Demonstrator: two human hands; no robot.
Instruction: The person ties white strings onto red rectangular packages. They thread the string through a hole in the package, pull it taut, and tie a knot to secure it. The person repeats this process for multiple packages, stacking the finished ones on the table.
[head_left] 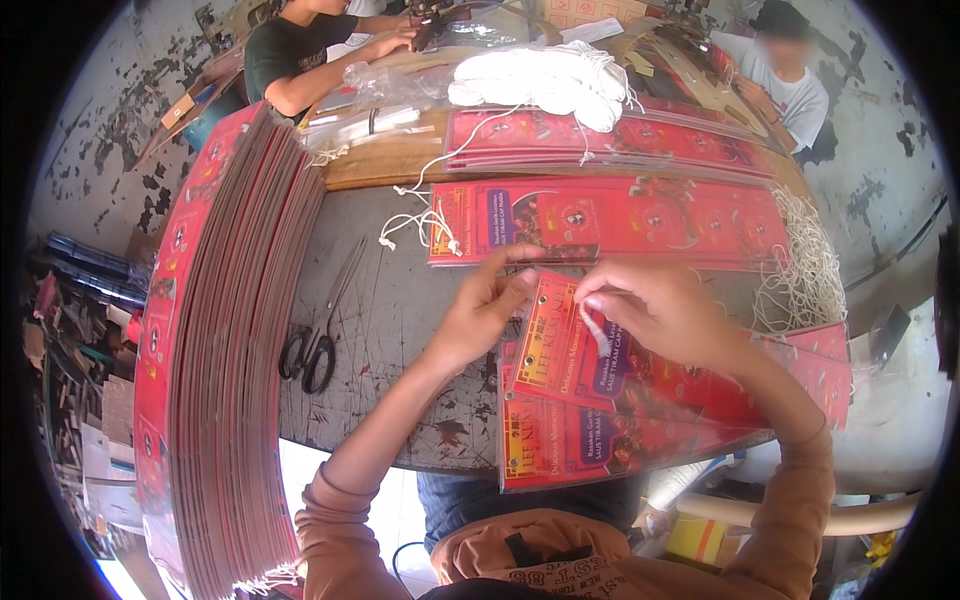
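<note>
My left hand (480, 312) grips the upper left edge of a long red printed sign panel (565, 360), thumb on its face. Small metal eyelets show along the panel's yellow end. My right hand (665, 312) is closed in a pinch on a short white cord (596, 332) that hangs over the panel's face. The held panel lies tilted across another red panel (545, 465) at the table's near edge. Just beyond my hands is a stack of similar panels (640, 215), with knotted white cords (425, 228) at its left end.
Black-handled scissors (318, 350) lie on the grey table (400, 300). A tall row of red panels (215, 350) stands at the left. White cord bundles (545, 80) rest on further panels at the back; loose cords (795, 265) hang at the right. Two people work across the table.
</note>
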